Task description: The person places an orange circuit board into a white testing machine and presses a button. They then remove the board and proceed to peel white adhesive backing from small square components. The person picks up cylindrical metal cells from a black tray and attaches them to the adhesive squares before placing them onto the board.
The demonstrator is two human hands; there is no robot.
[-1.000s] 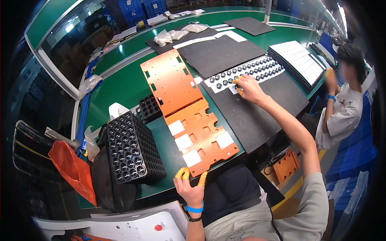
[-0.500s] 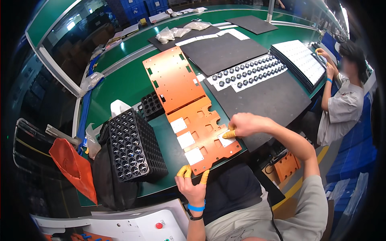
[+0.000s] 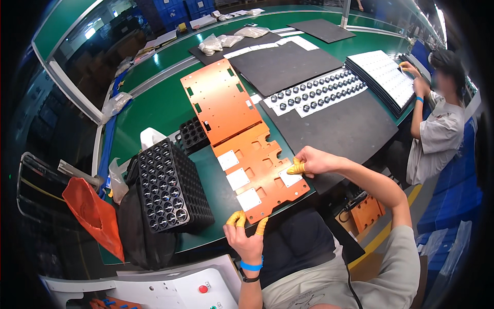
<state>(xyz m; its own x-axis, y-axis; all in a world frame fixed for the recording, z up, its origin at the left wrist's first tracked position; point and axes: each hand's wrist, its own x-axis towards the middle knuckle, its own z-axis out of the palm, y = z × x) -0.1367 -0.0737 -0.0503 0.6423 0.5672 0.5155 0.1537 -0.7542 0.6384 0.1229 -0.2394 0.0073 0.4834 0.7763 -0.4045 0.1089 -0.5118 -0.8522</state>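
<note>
An orange hinged fixture plate (image 3: pixel 221 95) lies unfolded on the green bench. Its near half (image 3: pixel 267 188) has recesses and notches. Three white square plates (image 3: pixel 249 199) sit along its left side. My right hand (image 3: pixel 313 160), fingertips in yellow finger cots, is closed with its fingers bunched on another white square plate (image 3: pixel 292 177) at the right side of the near half. My left hand (image 3: pixel 245 238), also in yellow finger cots, touches the fixture's near-left corner, thumb and fingers apart on either side of it.
A black tray stack (image 3: pixel 170 190) with round pockets stands left, a smaller black tray (image 3: pixel 193 135) behind it. Black round parts (image 3: pixel 314 95) sit in rows on white sheets over a black mat (image 3: pixel 334 139). A co-worker (image 3: pixel 442 123) handles a stack of white sheets (image 3: pixel 381 80) at right.
My right hand has shifted slightly up and away, its fingers still on the white square plate. The left hand stays put. The co-worker's hands have moved a little over the white sheets.
</note>
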